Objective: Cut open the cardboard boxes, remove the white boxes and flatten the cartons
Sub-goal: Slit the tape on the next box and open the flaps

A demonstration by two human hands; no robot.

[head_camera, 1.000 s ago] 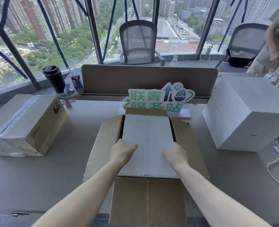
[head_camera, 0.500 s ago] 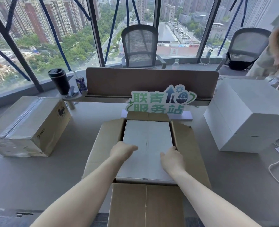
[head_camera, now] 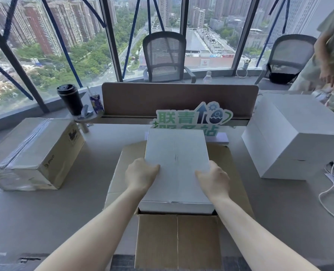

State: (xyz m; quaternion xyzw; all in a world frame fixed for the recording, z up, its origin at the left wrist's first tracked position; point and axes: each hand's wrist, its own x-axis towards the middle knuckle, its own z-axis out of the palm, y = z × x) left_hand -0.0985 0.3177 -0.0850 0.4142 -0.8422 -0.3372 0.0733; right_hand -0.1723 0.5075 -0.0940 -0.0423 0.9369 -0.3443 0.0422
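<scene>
Gripping the flat white rectangular box at its two long sides, the left hand and the right hand hold it half-raised above the opened brown cardboard carton in the middle of the grey desk; the fingers of both hands curl around the box's edges. A sealed, taped brown carton stands at the left, and two stacked white boxes at the right.

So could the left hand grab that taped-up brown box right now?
Probably not right away: the left hand is busy gripping the white box. The taped brown box sits on its side with open desk between, so once freed, likely yes.
</scene>
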